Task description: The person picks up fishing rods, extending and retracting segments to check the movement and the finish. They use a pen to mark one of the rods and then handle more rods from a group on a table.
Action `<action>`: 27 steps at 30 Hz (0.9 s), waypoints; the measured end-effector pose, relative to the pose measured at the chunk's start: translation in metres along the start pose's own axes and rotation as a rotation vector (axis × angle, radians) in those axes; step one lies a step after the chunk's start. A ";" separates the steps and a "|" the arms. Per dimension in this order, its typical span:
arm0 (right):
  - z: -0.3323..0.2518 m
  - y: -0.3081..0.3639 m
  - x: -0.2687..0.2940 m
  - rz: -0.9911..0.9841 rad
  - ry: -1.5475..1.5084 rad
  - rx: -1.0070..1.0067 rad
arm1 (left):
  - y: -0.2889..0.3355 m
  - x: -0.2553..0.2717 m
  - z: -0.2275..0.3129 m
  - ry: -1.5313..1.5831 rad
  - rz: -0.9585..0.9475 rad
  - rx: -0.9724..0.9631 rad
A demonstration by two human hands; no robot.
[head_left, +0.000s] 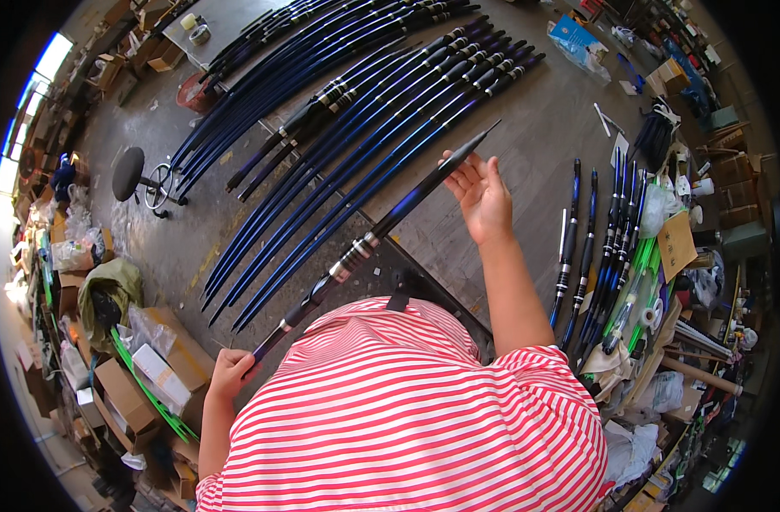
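A dark blue and black telescopic fishing rod (404, 205) lies slantwise across the front of my body. It has a silver reel seat along its lower half and a pointed grey tip at the upper right. My left hand (230, 372) is closed round its lower left end. Near the tapered tip, my right hand (479, 198) supports the rod with curled fingers behind it, palm turned up and thumb raised. On the table (513, 119) beyond, several similar blue rods (356, 171) lie side by side, their dark grips at the far right.
More rods (616, 230) lie at the right beside green strips (641, 273) and plastic bags. A round stool (129, 173) and a red basket (194, 94) stand at the left. Cardboard boxes (125, 397) crowd the lower left. A blue package (577, 41) lies at the back right.
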State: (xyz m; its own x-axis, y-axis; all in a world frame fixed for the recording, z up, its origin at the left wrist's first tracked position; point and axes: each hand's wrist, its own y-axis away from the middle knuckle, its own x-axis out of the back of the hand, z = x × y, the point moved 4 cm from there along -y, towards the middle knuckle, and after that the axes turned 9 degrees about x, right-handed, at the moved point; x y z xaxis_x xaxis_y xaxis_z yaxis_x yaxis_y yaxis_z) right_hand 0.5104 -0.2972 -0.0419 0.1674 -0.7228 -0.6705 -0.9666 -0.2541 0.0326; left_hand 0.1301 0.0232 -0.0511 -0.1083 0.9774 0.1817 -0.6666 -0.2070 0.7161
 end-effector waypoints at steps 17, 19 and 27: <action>0.005 0.007 0.003 -0.139 0.012 -0.109 | 0.044 0.027 -0.050 0.205 -0.090 0.099; 0.002 0.005 0.010 -0.094 0.011 -0.076 | 0.049 0.031 -0.052 0.222 -0.080 0.100; -0.009 -0.002 0.031 -0.031 0.000 -0.049 | 0.060 0.038 -0.057 0.245 -0.074 0.139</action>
State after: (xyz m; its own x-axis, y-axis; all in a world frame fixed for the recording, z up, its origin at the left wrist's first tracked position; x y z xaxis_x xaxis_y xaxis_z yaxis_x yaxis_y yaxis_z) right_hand 0.5192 -0.3249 -0.0559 0.1967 -0.7143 -0.6716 -0.9503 -0.3074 0.0486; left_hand 0.0444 0.0509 -0.0398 -0.2492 0.9680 -0.0301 -0.5738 -0.1225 0.8098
